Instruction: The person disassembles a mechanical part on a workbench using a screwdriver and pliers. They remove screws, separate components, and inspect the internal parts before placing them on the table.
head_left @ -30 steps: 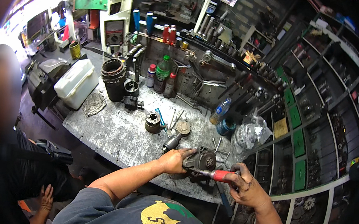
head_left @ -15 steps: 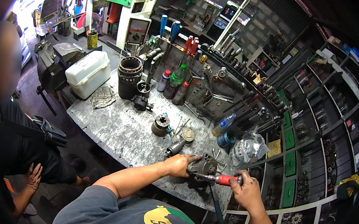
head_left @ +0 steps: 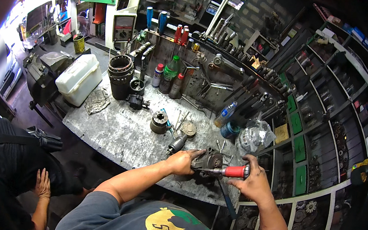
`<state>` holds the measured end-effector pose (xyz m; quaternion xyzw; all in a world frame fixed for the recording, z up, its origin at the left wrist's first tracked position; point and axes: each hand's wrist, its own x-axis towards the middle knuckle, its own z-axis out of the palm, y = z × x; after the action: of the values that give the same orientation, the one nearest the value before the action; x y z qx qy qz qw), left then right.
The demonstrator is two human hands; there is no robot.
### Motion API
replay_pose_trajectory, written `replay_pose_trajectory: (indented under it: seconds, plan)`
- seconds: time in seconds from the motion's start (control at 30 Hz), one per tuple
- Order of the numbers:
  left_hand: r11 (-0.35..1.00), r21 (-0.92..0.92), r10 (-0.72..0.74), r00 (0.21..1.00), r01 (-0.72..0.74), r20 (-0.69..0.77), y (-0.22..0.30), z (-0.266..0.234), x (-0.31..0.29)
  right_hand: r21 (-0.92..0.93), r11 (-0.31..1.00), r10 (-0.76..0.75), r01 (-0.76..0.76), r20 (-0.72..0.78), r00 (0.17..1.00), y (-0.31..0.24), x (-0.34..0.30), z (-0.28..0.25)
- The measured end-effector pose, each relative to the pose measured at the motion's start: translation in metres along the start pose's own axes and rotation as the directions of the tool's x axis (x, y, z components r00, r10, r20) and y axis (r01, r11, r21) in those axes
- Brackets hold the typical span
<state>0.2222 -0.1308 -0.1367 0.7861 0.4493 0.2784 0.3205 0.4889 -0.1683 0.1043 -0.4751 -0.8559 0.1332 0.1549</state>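
My left hand [head_left: 181,161] is closed on the near-left side of a dark metal housing [head_left: 208,160] with a toothed, round opening, which rests at the bench's front edge. From the right, my right hand [head_left: 254,180] holds the butt end of a red-handled driver [head_left: 235,171], thumb below and fingers above. Its metal shaft points left and meets the housing's near side; the exact contact is too small to make out. Under the housing, a dark-handled bar [head_left: 228,200] sticks out over the edge. A cylindrical metal part [head_left: 176,144] lies just beyond my left hand.
On the metal bench [head_left: 100,130] stand a ring-shaped part [head_left: 159,122], a large black cylinder [head_left: 120,77], a white case [head_left: 79,80] and bottles [head_left: 170,74]. A plastic-wrapped part [head_left: 255,137] sits at the right, before shelving. Another person [head_left: 14,153] is at the left.
My right hand has loosened and shifted on the driver's butt, its fingers now spread wider. The driver lies more level. The view has swung slightly; my left hand stays on the housing.
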Motion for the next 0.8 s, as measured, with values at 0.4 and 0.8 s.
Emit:
replay_pose_trajectory:
  seconds: [0.4, 0.8]
  plan:
    - [0.999, 0.053, -0.004, 1.000, 0.004, -0.005, -0.0007, 0.0009, 0.0019, -0.183, 0.980, 0.101, -0.084, 0.088, 0.991, -0.0091, 0.0045, -0.0055]
    - [0.999, 0.033, -0.002, 1.000, 0.002, 0.000, 0.0016, -0.0012, 0.0007, 0.053, 0.998, -0.031, 0.027, 0.083, 0.996, -0.0024, 0.0040, -0.0055]
